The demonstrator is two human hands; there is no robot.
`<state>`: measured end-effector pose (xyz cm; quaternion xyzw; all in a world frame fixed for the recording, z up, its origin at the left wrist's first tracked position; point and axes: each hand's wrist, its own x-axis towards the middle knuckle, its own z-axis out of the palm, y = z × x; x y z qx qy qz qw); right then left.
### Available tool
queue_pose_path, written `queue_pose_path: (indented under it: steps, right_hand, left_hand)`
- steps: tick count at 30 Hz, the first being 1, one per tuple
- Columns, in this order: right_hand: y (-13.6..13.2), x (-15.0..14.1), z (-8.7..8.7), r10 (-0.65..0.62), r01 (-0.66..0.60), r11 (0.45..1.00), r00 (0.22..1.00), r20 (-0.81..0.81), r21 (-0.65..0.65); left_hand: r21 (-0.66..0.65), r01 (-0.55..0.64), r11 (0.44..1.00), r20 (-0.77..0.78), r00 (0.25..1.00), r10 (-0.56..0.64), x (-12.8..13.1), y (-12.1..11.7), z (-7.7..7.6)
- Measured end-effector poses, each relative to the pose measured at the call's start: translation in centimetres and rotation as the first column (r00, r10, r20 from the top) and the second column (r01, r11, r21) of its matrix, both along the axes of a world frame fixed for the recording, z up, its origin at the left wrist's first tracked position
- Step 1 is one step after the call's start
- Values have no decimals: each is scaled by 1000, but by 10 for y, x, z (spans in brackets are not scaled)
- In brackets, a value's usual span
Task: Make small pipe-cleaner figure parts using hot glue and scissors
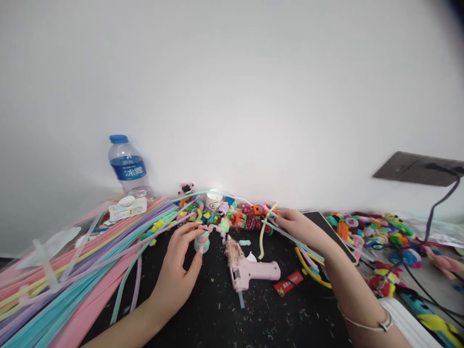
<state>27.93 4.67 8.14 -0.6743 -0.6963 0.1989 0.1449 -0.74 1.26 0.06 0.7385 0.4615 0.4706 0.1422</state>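
Observation:
My left hand (pixel 179 270) rests on the black mat (pixel 224 309), its fingertips pinched on a small teal and pink pipe-cleaner figure (pixel 202 241). My right hand (pixel 299 227) is farther right, fingers closed on a thin bundle of pastel pipe cleaners (pixel 290 237) that runs back along my forearm. Between the hands lies a pink glue gun (pixel 250 273), nozzle toward the wall. A yellow pipe cleaner (pixel 262 237) curves beside the right hand.
A big sheaf of pastel pipe cleaners (pixel 72 280) covers the left side. A water bottle (pixel 128 166) stands by the wall. Finished colourful figures (pixel 232 212) line the wall and pile up at right (pixel 377 237). A red packet (pixel 288 283), black cables (pixel 435 208) and a wall socket (pixel 416 169) are right.

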Motion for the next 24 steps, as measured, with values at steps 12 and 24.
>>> queue_pose_path:
  steps: [12, 24]
  right_hand:
    - [-25, -25, 36, 112, -128, 951, 991, 72, 281]
    - [-46, -73, 16, 484, -481, 873, 875, 22, -78]
  left_hand:
    - [-108, 185, 977, 166, 972, -166, 0, -8, 4]
    - [-507, 445, 738, 683, 730, 29, 13, -6, 4]
